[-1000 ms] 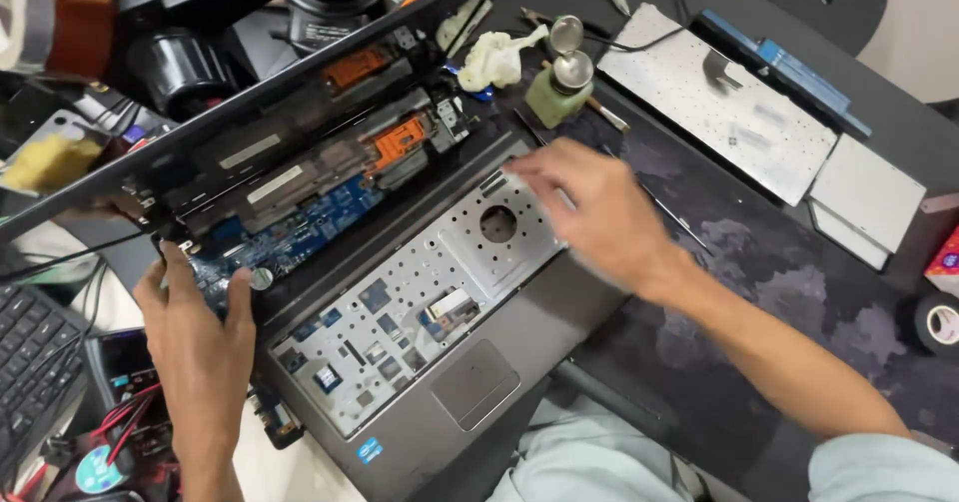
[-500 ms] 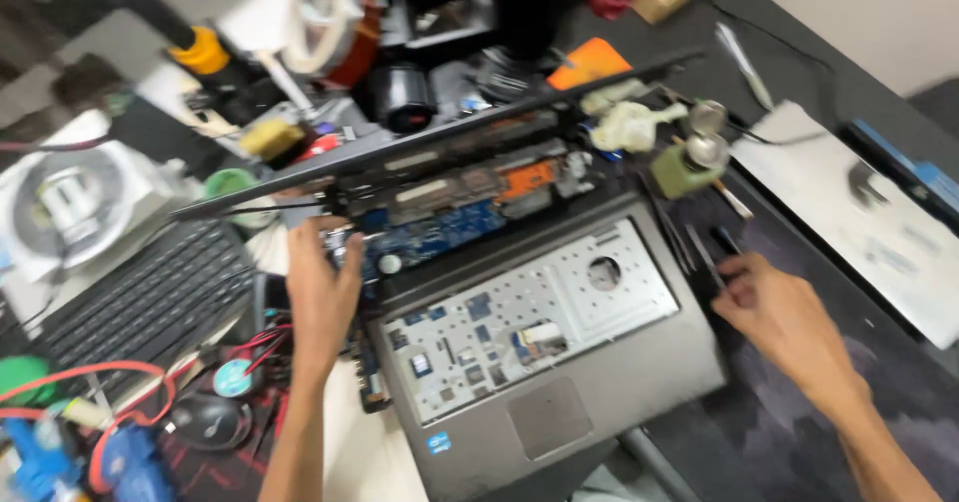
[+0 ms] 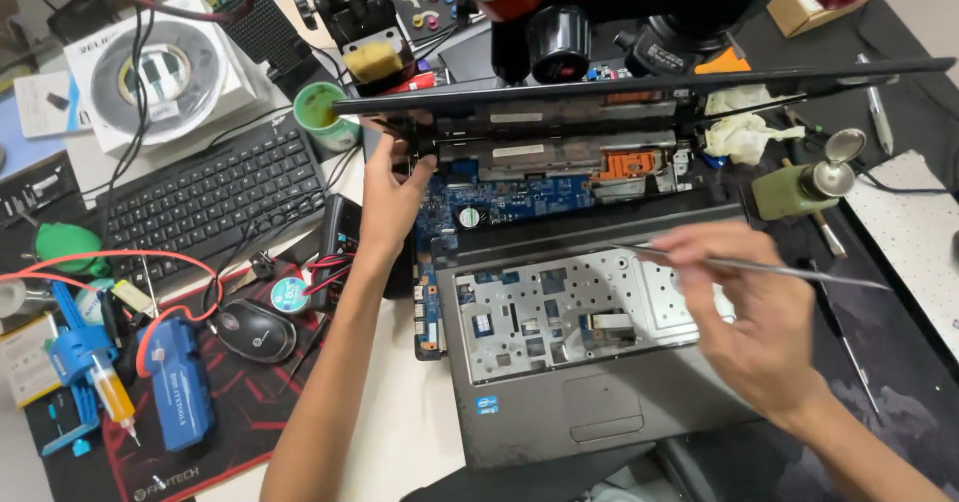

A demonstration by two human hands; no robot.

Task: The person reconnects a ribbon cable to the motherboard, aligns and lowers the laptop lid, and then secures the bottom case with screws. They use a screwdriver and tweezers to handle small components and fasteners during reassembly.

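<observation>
Head view, the only one we have: we count two hands, one laptop, one thin metal tool, one separate keyboard, one mouse, one green cup, one spool of wire in a white box, one green bottle with a metal cap, and one blue handheld tool.

The laptop (image 3: pixel 599 402) fills the middle of the frame, from centre to lower centre. Its keyboard is off, so we see the bare silver tray with square cut-outs, and above it the blue circuit board (image 3: pixel 519 200) with an orange part at its right. The grey palm rest and touchpad sit below. Its dark lid (image 3: pixel 639 90) is seen edge-on as a long band across the upper middle.

Our left hand (image 3: pixel 392 197), left of centre, has its fingers curled on the laptop's upper left corner by the hinge, thumb against the board's edge. Our right hand (image 3: pixel 749 312), right of centre and blurred, pinches the thin metal tool (image 3: pixel 789 267) between narrow fingers; the tool lies nearly level over the tray's right part and points toward the right edge.

At the left lies the black keyboard (image 3: pixel 210 197), with the mouse (image 3: pixel 257 330) below it on a red-and-black mat. The green cup (image 3: pixel 322 112) stands just left of the lid's end, the spool (image 3: pixel 160 77) at upper left, the blue handheld tool (image 3: pixel 178 387) at lower left, and the green bottle (image 3: pixel 804 187) at the right.
</observation>
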